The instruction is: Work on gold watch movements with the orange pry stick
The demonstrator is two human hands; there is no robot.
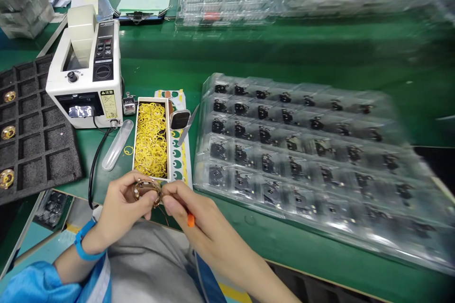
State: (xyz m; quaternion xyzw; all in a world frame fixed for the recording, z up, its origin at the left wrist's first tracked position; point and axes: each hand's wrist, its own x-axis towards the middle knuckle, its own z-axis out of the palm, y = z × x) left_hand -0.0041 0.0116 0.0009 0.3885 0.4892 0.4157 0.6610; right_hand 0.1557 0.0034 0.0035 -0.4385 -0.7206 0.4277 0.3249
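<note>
A green worktop (284, 255) carries a clear blister tray (302, 151) of black parts (241, 154). Beside it we log an open box (133, 142) of gold rings (151, 139). Nearer us, the left grip (122, 208) and right grip (199, 213) are clamped together on a small wire-wound ring (147, 192), held between the fingertips. An orange handle (191, 220) shows under the right hand.

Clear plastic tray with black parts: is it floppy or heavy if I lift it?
The clear plastic tray looks thin, so it is probably light and may bend at its edges, though its moulded pockets should stiffen it. The small black parts sit in separate pockets, so they might shift if it tilts.
</note>
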